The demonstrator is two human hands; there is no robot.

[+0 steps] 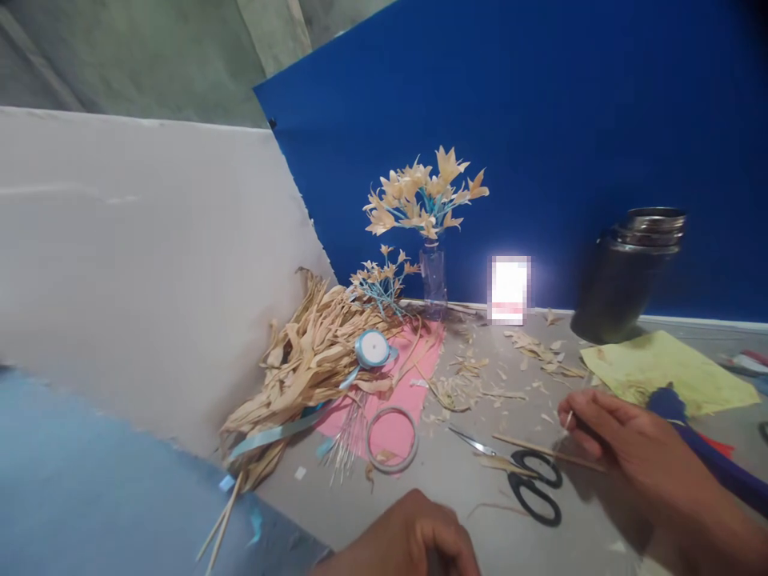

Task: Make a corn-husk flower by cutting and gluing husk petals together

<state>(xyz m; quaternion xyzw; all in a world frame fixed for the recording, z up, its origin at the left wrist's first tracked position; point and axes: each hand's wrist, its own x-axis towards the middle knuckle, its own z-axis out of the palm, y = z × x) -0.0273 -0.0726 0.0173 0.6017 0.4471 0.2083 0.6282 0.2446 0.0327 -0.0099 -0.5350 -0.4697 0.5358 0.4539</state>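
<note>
My right hand (624, 440) is closed, with a thin pale strip (569, 419) pinched between its fingertips, just above the table. At the bottom edge my left hand (414, 532) is curled; its fingertips are hidden, and I cannot see what they hold. Between the hands lie black-handled scissors (534, 488), blades pointing left, with a thin stick (540, 450) close by. Left of them a roll of tape (392, 439) and several thin wires (348, 440) rest partly on a pink sheet (414, 352).
Dried husks (300, 352) are heaped at left beside a ribbon spool (372, 350). Husk flowers (420, 192) stand in a clear bottle (434, 280). Behind my right hand are a yellow cloth (672, 372), a dark flask (624, 280) and a blue tool (714, 456). Scraps litter the table.
</note>
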